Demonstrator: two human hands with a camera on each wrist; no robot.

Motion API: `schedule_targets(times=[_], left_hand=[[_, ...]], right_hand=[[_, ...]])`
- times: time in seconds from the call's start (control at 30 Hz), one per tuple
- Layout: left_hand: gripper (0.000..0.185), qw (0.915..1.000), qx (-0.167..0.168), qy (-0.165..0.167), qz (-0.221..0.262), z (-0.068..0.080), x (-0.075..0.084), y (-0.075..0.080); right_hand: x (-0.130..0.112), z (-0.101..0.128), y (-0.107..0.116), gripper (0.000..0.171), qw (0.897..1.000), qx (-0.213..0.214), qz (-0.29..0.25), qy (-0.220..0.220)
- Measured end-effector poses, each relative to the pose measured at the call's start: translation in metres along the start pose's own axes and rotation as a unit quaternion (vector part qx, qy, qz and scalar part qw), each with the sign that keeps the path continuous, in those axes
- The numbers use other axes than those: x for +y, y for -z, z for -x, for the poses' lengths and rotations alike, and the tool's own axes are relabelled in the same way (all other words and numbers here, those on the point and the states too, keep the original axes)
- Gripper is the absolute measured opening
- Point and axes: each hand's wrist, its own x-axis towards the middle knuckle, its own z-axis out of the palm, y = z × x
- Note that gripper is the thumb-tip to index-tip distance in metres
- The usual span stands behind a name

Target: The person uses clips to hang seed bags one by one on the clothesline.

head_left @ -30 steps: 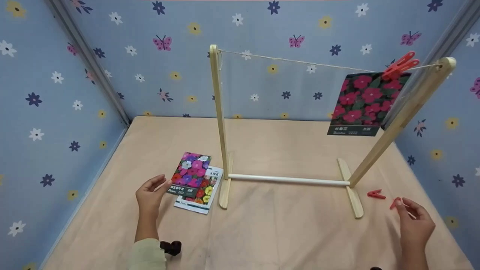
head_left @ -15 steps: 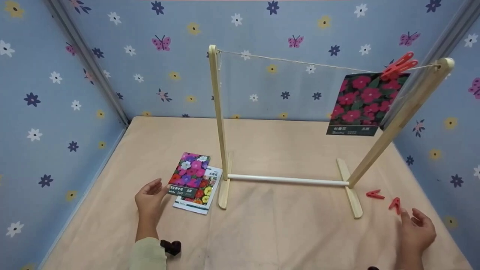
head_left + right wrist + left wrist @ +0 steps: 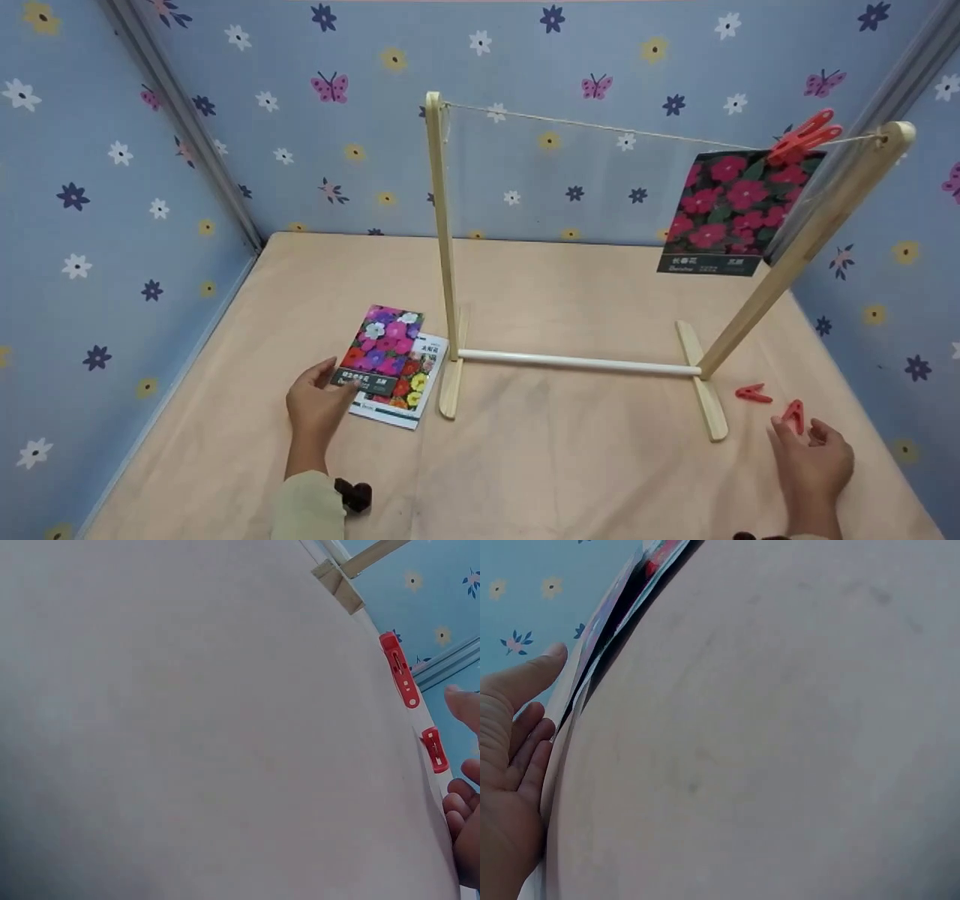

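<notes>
My left hand (image 3: 335, 377) lies on the table with straight fingers against the near left corner of a seed packet with pink and purple flowers (image 3: 384, 346). That packet sits on a second, white-edged packet (image 3: 409, 390). The left wrist view shows the thumb (image 3: 532, 675) beside the packets' edge (image 3: 604, 637), with the fingers lower down. My right hand (image 3: 796, 436) rests loosely curled and holds nothing, just short of a red clip (image 3: 794, 415) (image 3: 433, 748). Another red clip (image 3: 751, 393) (image 3: 399, 669) lies a little farther off.
A wooden rack (image 3: 442, 240) with a string (image 3: 600, 126) stands mid-table on two flat feet and a white crossbar (image 3: 577, 363). A red-flower packet (image 3: 720, 210) hangs at the string's right end from a red clip (image 3: 802, 137). Flowered walls enclose three sides.
My left hand moved right and forward until it met the top packet's corner. My right hand drew back and down from the nearer clip, and the clip stayed on the table.
</notes>
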Motion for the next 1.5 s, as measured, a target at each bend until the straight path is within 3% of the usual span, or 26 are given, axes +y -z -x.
schedule_targets(times=[0.17,0.37,0.73,1.0,1.1,1.3,1.5], left_hand=[[0.067,0.9993,0.008,-0.022,-0.029,0.0001,-0.0004,-0.0023],[0.066,0.9993,0.010,-0.027,-0.022,-0.0002,0.0004,-0.0019],[0.061,0.9990,0.006,-0.043,-0.010,0.0003,-0.0015,0.0008],[0.066,0.9999,-0.002,-0.009,-0.005,-0.0008,0.0006,-0.0002],[0.075,0.9998,-0.004,-0.005,-0.019,-0.0013,0.0027,-0.0024],[0.077,0.9971,0.002,-0.041,-0.064,0.0000,0.0051,-0.0060],[0.074,0.9982,-0.010,-0.024,-0.055,0.0019,0.0075,-0.0057]], right_hand=[[-0.0013,-0.0010,-0.0063,0.095,0.999,-0.009,0.040,-0.008],[-0.0032,-0.0022,-0.0088,0.086,0.997,0.004,0.083,-0.003],[-0.0021,-0.0033,-0.0075,0.068,0.997,0.027,0.065,0.016],[0.0005,-0.0037,-0.0055,0.066,0.994,0.034,0.086,0.051],[-0.0003,-0.0045,-0.0071,0.068,0.995,0.033,0.083,0.040],[-0.0006,-0.0059,-0.0107,0.069,0.995,0.031,0.092,0.031],[0.0002,-0.0056,-0.0104,0.059,0.993,0.051,0.093,0.045]])
